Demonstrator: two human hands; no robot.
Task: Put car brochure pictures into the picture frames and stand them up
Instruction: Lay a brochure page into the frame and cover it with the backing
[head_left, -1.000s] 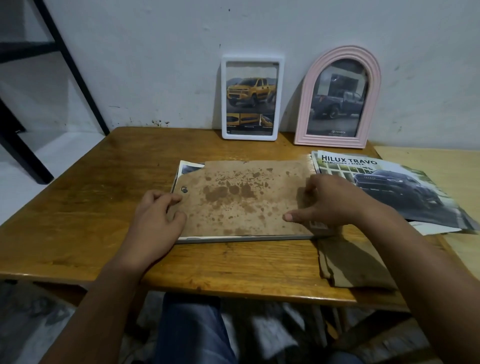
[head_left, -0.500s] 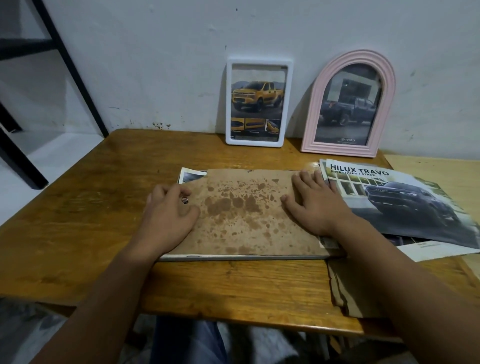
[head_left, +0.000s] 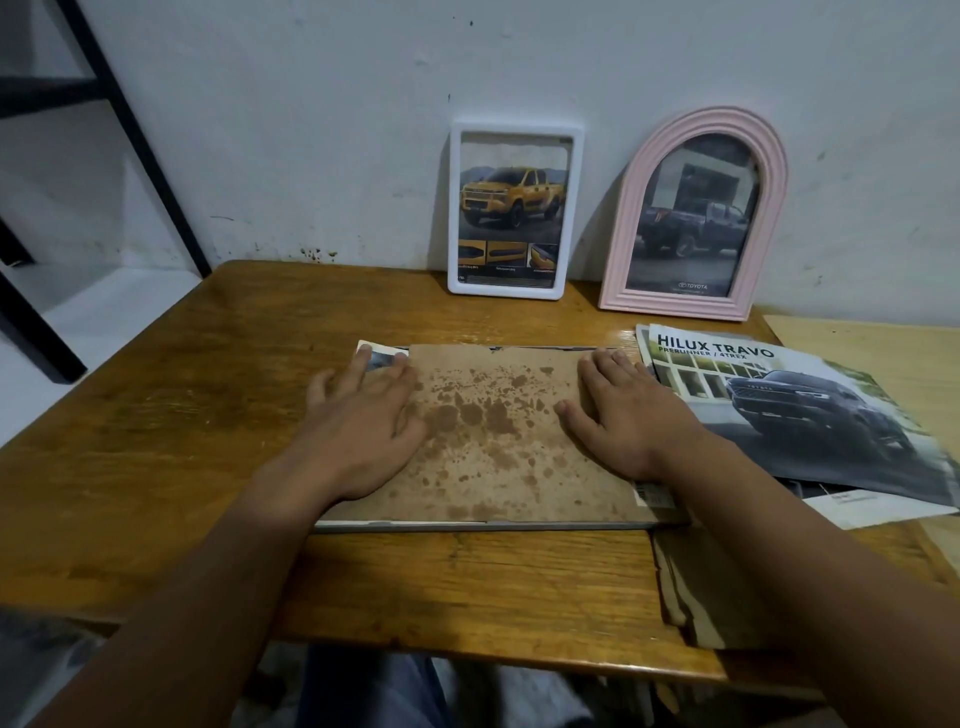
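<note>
I see the frame (head_left: 498, 524) face down on the table (head_left: 171, 415), long axis left to right, its stained backing board (head_left: 493, 431) uppermost. My left hand (head_left: 358, 431) and right hand (head_left: 623, 415) lie flat, fingers straight, pressing opposite ends of the board, gripping nothing. A picture corner (head_left: 376, 356) pokes out by my left fingertips.

bare table (head_left: 182, 415) left offers passage; brochure (head_left: 805, 415) apparently crowds the right.

Home-like room: worn wooden table (head_left: 156, 415) vs scuffed white wall (head_left: 311, 130).
</note>
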